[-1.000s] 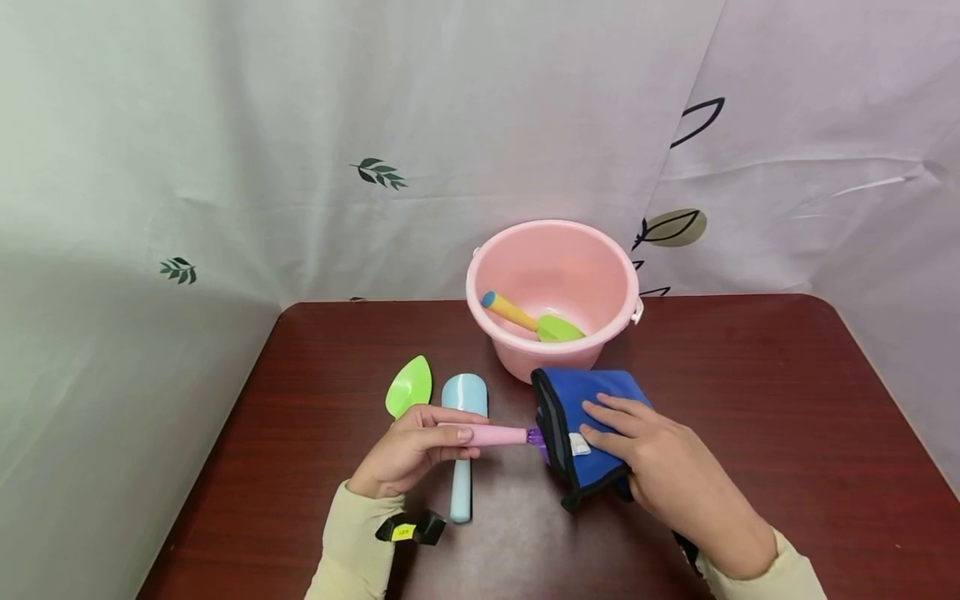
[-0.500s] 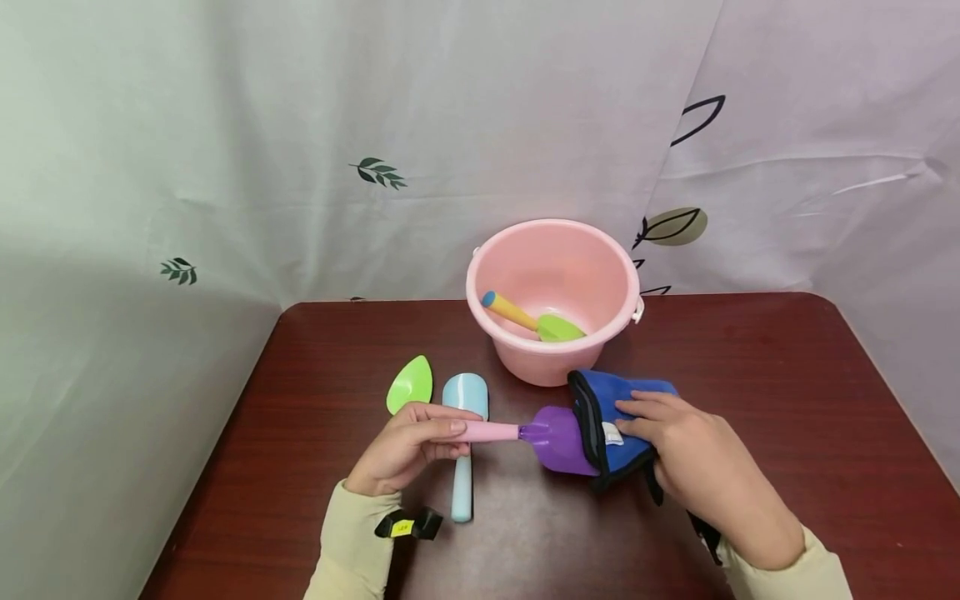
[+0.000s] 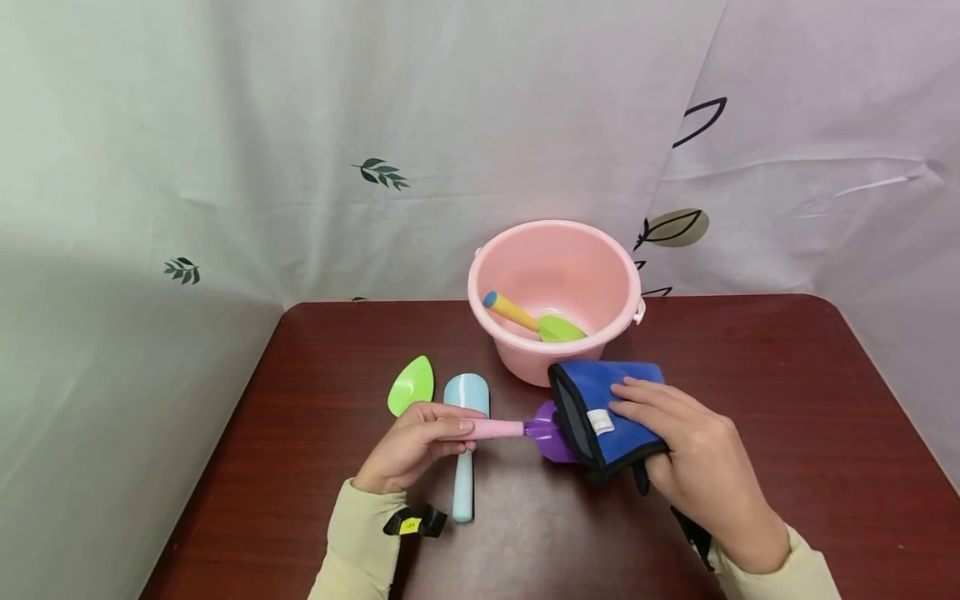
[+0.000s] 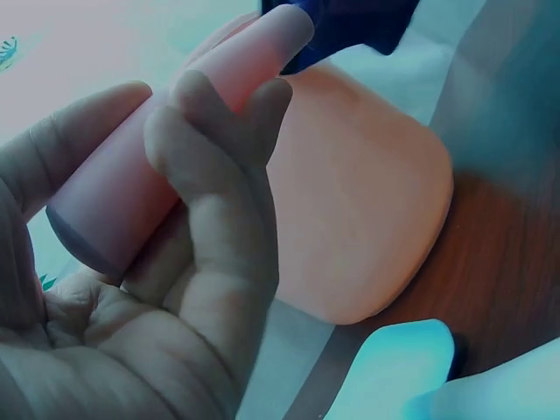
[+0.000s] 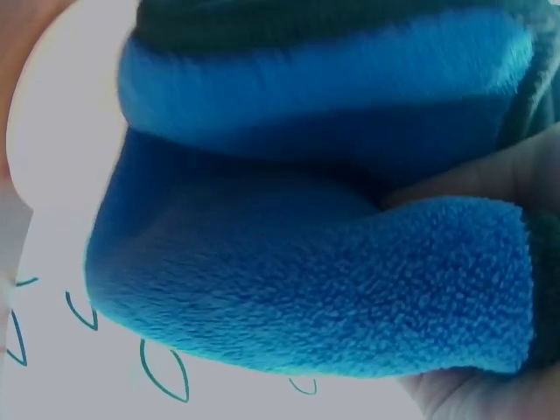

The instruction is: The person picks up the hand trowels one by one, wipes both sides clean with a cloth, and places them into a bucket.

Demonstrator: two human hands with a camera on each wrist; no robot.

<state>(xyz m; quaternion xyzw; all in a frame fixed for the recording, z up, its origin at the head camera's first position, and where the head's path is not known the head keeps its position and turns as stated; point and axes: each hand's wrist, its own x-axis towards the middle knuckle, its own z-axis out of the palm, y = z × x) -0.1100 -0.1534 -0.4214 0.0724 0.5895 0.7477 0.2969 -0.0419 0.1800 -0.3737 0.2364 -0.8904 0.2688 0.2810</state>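
Observation:
In the head view my left hand (image 3: 420, 442) holds a toy shovel by its pink handle (image 3: 491, 429). Its purple blade (image 3: 553, 433) points right, partly covered by a folded blue cloth (image 3: 618, 408) with black edging and a white tag. My right hand (image 3: 701, 462) grips this cloth around the blade, fingers on top. In the left wrist view, curled fingers (image 4: 210, 175) wrap the handle. Up close in the right wrist view, the fuzzy cloth (image 5: 332, 289) is folded, with part of the hand tucked into the fold.
A pink bucket (image 3: 525, 362) stands behind the cloth, holding a small shovel (image 3: 513, 312) with a yellow-orange handle and green blade. On the brown table (image 3: 787, 400) lie a light blue scoop (image 3: 463, 492) and a green-bladed shovel (image 3: 412, 385), its handle hidden behind my left hand.
The right hand drew the cloth rightward along the purple blade, baring more of it, then moved it back left over the blade. The left hand has stayed nearly in place.

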